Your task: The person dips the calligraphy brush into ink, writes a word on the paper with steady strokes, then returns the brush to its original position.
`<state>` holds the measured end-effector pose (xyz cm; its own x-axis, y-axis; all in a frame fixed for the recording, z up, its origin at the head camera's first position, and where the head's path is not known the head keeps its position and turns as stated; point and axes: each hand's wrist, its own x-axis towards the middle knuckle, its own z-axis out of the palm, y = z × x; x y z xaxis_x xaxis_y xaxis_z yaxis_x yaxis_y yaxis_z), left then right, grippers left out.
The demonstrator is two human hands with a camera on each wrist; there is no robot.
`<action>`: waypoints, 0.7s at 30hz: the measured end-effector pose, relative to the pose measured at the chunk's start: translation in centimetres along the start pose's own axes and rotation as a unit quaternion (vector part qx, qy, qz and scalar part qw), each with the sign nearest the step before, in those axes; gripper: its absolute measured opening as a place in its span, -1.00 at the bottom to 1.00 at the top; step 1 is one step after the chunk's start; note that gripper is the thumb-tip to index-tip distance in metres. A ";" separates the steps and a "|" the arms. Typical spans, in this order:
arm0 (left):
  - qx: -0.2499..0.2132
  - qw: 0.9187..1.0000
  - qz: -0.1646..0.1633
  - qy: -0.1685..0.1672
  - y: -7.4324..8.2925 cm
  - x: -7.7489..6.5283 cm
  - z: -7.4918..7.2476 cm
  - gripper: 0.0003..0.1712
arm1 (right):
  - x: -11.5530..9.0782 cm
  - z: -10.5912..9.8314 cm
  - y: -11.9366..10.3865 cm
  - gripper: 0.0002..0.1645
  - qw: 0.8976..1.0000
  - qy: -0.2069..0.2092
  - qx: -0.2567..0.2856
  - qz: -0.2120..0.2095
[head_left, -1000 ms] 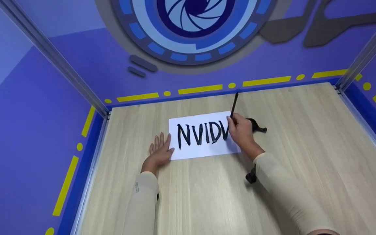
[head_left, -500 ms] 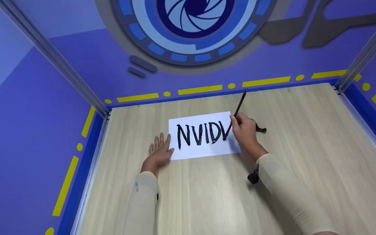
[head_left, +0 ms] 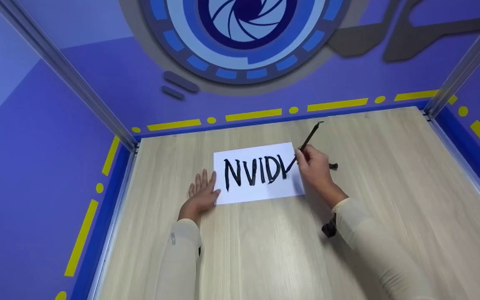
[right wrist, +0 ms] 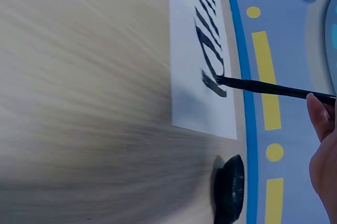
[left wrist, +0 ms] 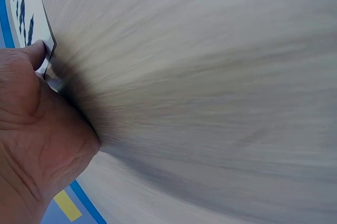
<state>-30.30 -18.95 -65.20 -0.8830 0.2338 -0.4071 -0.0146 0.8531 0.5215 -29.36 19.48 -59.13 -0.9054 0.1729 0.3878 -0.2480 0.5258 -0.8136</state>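
A white sheet of paper (head_left: 261,191) lies on the table with bold black letters reading NVID and a slanting stroke after them. My right hand (head_left: 317,168) pinches a slim black brush (head_left: 309,138), its handle leaning up and to the right. In the right wrist view the bristles of the brush (right wrist: 242,83) meet the paper at the last black stroke (right wrist: 213,84). My left hand (head_left: 201,196) lies flat with fingers spread at the sheet's left edge. Its thumb (left wrist: 36,53) rests on the paper's corner in the left wrist view.
A small black dish-like object (right wrist: 229,190) stands just right of the paper, mostly hidden behind my right hand in the head view. Pale wood table (head_left: 248,250) surrounds the sheet. Purple-blue panels (head_left: 223,100) with yellow marks rise behind and at both sides.
My right hand has shifted slightly right and the brush handle has tilted further to the right, uncovering more of the paper's right side. The left hand stays in place on the sheet's edge.
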 end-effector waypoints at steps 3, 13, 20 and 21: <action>0.008 1.000 -0.002 -0.004 -0.2 0.2 0.1 -0.15 | -0.6 0.3 0.3 -0.80 1.000 0.000 -0.005 -0.006; -0.007 1.000 0.003 -0.006 0.6 -0.8 -0.3 -0.16 | -1.4 0.8 0.5 -0.80 0.999 0.008 -0.031 -0.029; -0.003 1.000 -0.002 -0.011 0.7 -0.8 -0.5 -0.14 | -1.4 0.6 0.5 -0.80 0.998 -0.009 -0.047 -0.029; 0.000 1.000 -0.005 -0.014 0.7 -0.7 -0.5 -0.13 | -1.4 0.5 0.5 -0.79 0.998 -0.010 -0.048 -0.031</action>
<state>-29.91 -18.77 -64.23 -0.8692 0.2391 -0.4328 -0.0229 0.8549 0.5183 -28.42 19.05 -60.29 -0.8965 0.1211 0.4261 -0.2700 0.6133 -0.7423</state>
